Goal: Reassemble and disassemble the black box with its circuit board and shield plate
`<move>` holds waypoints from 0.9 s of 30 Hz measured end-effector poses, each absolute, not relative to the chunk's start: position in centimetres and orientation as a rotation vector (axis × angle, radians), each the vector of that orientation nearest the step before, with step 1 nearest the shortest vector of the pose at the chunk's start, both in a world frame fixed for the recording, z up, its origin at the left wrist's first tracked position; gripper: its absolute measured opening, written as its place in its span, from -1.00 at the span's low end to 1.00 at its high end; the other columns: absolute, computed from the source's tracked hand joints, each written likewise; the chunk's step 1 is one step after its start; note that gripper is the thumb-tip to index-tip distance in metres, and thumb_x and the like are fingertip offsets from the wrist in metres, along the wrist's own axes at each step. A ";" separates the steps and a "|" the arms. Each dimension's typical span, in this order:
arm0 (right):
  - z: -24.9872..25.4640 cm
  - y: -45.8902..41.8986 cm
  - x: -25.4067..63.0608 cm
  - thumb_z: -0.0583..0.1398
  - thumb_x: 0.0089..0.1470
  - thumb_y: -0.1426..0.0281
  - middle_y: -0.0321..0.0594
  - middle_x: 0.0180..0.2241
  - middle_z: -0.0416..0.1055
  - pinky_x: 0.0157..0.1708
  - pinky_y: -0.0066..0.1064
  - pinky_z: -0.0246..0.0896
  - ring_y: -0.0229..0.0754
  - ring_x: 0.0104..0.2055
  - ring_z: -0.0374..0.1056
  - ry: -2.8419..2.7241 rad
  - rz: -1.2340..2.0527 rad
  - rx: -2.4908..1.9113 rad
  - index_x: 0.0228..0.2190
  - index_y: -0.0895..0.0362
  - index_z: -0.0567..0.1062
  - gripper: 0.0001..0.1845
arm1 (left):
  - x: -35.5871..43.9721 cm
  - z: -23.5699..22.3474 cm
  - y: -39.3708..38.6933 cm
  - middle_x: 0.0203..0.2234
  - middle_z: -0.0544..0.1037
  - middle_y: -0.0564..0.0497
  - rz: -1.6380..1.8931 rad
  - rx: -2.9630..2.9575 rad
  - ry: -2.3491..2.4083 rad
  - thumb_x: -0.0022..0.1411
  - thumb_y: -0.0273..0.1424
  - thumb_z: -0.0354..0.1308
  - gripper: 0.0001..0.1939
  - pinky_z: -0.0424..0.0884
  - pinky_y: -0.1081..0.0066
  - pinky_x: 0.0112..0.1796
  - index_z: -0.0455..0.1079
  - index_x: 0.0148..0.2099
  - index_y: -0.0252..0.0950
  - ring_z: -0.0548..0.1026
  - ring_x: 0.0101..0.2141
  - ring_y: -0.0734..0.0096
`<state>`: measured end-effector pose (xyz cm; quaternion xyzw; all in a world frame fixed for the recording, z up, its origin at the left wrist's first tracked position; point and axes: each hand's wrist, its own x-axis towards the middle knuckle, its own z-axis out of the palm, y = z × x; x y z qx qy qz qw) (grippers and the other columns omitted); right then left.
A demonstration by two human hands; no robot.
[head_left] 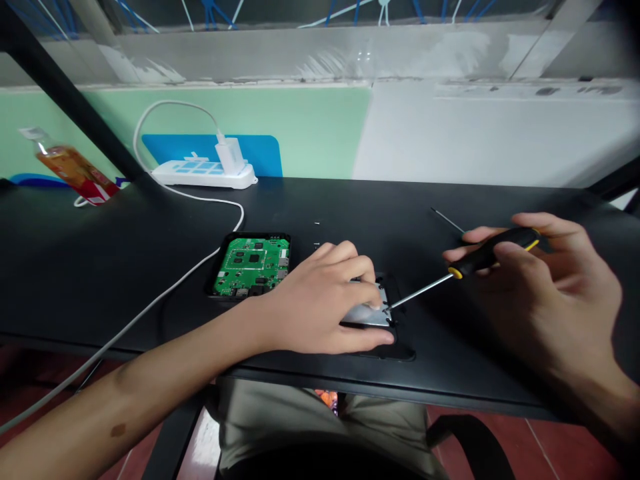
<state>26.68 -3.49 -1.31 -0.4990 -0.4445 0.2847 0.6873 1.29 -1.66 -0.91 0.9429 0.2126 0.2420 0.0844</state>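
Observation:
My left hand presses down over a silver metal plate fitted in a black casing half, thumb along the near side and fingers bent over the top. Much of the plate lies hidden under the palm. In my right hand is a screwdriver with a black and yellow handle, gripped between thumb and fingers. Its tip meets the plate's right edge at a slant. Left of my left hand, a green circuit board sits in another black casing half.
Two small screws lie behind my left hand. A second thin shaft shows beyond my right hand. A white cable runs across the black table from a power strip. A drink bottle leans at the far left.

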 end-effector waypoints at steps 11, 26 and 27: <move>-1.6 -3.6 26.1 0.47 -0.10 0.32 -0.34 -0.32 0.64 -0.45 -0.51 0.51 -0.15 -0.37 0.65 -1.056 0.639 -1.099 -0.19 0.00 0.48 -0.57 | 1.4 -1.1 -1.1 -0.24 0.51 0.03 0.734 2.729 0.685 0.35 -0.35 0.34 -0.91 0.22 0.26 -0.13 0.55 -0.21 -0.25 0.34 -0.16 0.28; -1.7 -4.2 26.1 0.39 0.09 0.37 -0.34 -0.24 0.60 -0.11 -0.13 0.59 -0.17 -0.33 0.61 -1.325 0.468 -0.980 -0.10 -0.10 0.49 -0.66 | 1.4 -0.9 -1.0 -0.28 0.49 0.06 0.596 2.750 0.735 0.35 -0.33 0.35 -0.85 0.15 0.25 -0.11 0.51 -0.26 -0.26 0.35 -0.14 0.27; -1.6 -4.4 26.0 0.40 0.08 0.35 -0.35 -0.25 0.58 -0.10 -0.10 0.59 -0.16 -0.33 0.60 -1.336 0.456 -0.979 -0.10 -0.12 0.49 -0.65 | 1.4 -0.9 -1.0 -0.28 0.49 0.06 0.591 2.754 0.744 0.34 -0.32 0.35 -0.85 0.14 0.25 -0.10 0.50 -0.27 -0.25 0.35 -0.14 0.27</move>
